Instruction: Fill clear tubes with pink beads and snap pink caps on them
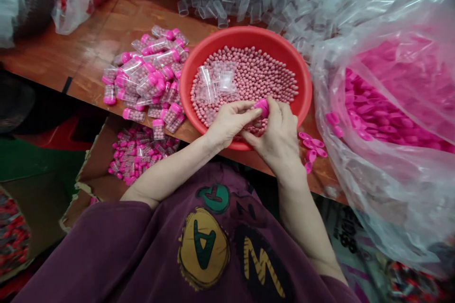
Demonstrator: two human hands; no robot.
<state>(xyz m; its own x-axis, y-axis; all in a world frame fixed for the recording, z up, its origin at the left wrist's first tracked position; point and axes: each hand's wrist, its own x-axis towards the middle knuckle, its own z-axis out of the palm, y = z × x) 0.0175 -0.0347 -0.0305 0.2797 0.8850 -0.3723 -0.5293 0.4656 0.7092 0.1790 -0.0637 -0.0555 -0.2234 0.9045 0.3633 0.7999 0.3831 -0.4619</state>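
Note:
Over the near rim of a red plastic basin (245, 33), my left hand (232, 123) and my right hand (279, 139) meet around a bright pink cap (262, 106). My left thumb and fingers are pinched at its left side, and my right fingers curl over it from the right. Whether a tube is attached below the cap is hidden by my fingers. Small pink beads (254, 68) fill the basin's bottom. Several clear empty tubes (216, 80) lie on the beads at the left.
Left of the basin, bead-filled tubes with pink caps (149, 75) are heaped on the wooden table (95, 52). More lie in a cardboard box (101, 161) below. Clear tubes (245, 4) pile up behind. A plastic bag (355, 170) of pink caps stands right, near loose pink pieces (312, 144).

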